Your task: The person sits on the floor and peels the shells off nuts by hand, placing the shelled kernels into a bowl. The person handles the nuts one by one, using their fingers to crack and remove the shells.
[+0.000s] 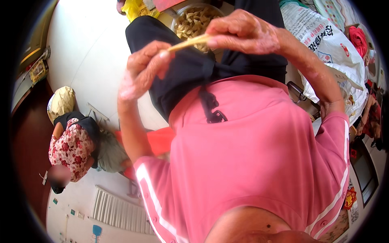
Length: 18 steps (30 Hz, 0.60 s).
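Note:
A narrow pale-yellow strip (190,42), perhaps folded dried plant material, stretches between my two hands above my lap. My left hand (142,68) pinches one end between thumb and fingers. At the other end, my right hand (243,32) grips it the same way, slightly higher in the picture. Below the strip, between my knees, stands a round, clear-rimmed tub (173,25). It holds many tan, curled pieces (194,22) of similar look; my right hand and the strip cover part of them.
Beyond my left knee lies a yellow plastic bag (135,10), near a red flat object (167,3). Large white printed sacks (322,39) crowd my right side. Farther left sits a person in a floral top (71,145) beside a tan sack (63,101). A white radiator (118,209) is on the wall.

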Each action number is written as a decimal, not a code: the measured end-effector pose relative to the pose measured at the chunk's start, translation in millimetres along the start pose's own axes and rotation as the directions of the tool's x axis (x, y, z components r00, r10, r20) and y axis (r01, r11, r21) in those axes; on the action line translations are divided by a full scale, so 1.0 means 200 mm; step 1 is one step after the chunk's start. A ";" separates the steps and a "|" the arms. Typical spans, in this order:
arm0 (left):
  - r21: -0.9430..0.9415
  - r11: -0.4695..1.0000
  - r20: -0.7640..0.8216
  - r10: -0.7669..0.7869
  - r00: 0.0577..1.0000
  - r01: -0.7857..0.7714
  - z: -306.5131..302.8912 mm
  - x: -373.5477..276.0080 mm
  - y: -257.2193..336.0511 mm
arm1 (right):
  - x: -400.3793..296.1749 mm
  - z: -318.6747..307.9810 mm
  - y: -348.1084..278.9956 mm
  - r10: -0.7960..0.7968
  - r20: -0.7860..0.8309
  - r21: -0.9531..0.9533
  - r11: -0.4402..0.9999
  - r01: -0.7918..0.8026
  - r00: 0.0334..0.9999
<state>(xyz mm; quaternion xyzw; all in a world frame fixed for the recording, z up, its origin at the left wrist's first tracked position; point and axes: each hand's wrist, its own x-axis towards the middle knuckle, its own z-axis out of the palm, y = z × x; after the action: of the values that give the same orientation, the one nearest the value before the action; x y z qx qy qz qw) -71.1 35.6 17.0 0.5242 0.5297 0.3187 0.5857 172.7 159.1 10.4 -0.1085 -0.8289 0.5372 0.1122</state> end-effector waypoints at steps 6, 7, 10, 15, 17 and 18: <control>0.171 0.979 -0.113 0.129 0.985 -0.109 -0.12 0.38 -0.11 | 0.13 -0.16 0.22 0.034 -0.136 0.004 0.999 -0.034 0.990; 0.217 0.967 -0.110 0.156 0.981 -0.130 -0.15 0.44 -0.13 | 0.16 -0.18 0.26 0.003 -0.177 -0.031 0.999 -0.009 0.984; 0.173 0.981 -0.122 0.106 0.987 -0.084 -0.22 0.58 -0.15 | 0.22 -0.27 0.39 -0.035 -0.223 -0.121 0.993 0.008 0.974; 0.027 0.999 -0.076 0.047 0.996 -0.045 -0.29 0.80 -0.23 | 0.26 -0.35 0.56 0.078 -0.208 0.132 0.990 -0.051 0.975; 0.032 0.998 -0.140 0.054 0.989 -0.050 -0.27 0.82 -0.23 | 0.28 -0.36 0.64 0.127 -0.218 0.129 0.987 -0.101 0.968; -0.003 0.999 -0.140 0.031 0.990 -0.031 -0.26 0.83 -0.19 | 0.29 -0.37 0.65 0.127 -0.227 0.135 0.986 -0.098 0.966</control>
<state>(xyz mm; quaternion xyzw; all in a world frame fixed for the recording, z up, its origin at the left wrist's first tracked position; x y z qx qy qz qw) -88.1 194.7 -61.9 0.5071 0.5606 0.3653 0.5433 148.0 292.2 -75.8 -0.2111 -0.7678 0.5760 0.1850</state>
